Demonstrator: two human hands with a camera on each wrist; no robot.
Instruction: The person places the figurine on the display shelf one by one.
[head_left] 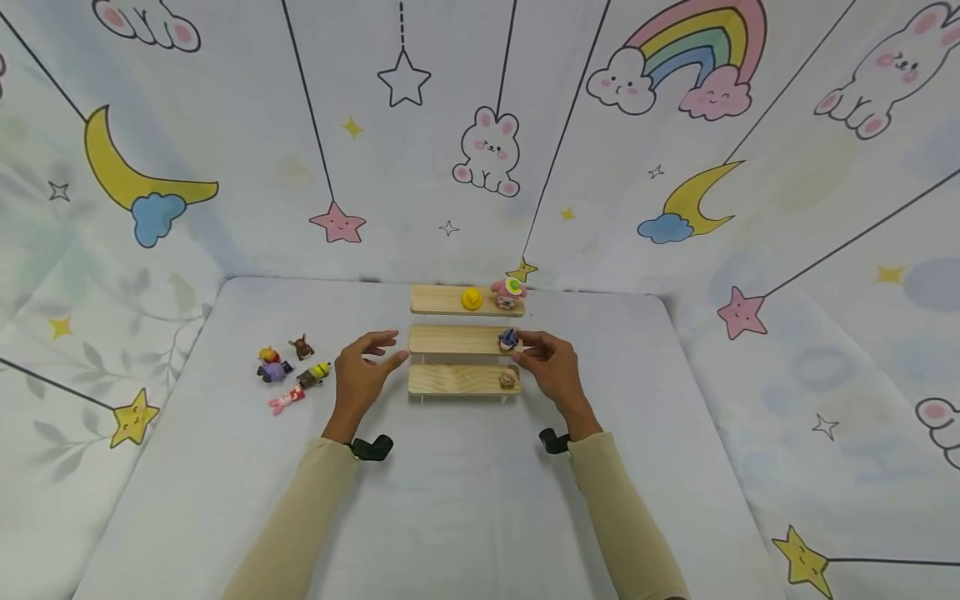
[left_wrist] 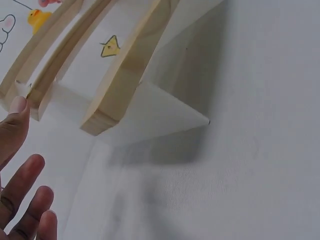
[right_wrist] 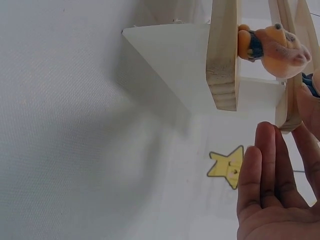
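A three-step wooden shelf stands at the back of the table. At the right end of its middle board [head_left: 453, 339], my right hand [head_left: 552, 367] pinches a small blue figurine [head_left: 508, 338] between thumb and index finger. In the right wrist view the thumb overlaps the figurine, and the other fingertips [right_wrist: 265, 131] are right at the board's end. My left hand [head_left: 362, 375] has its fingers loosely spread, thumb tip [left_wrist: 19, 105] at the left end of the middle board. A beige-headed figurine [right_wrist: 282, 52] in blue stands on the lowest board [head_left: 457, 381], at the right.
A yellow duck [head_left: 471, 298] and a pink figurine [head_left: 508, 292] stand on the top board [head_left: 442, 300]. Left of my left hand lie several figurines, including a brown one [head_left: 302, 347], a purple one [head_left: 273, 371] and a pink one [head_left: 286, 401]. A patterned cloth wall rises behind the shelf.
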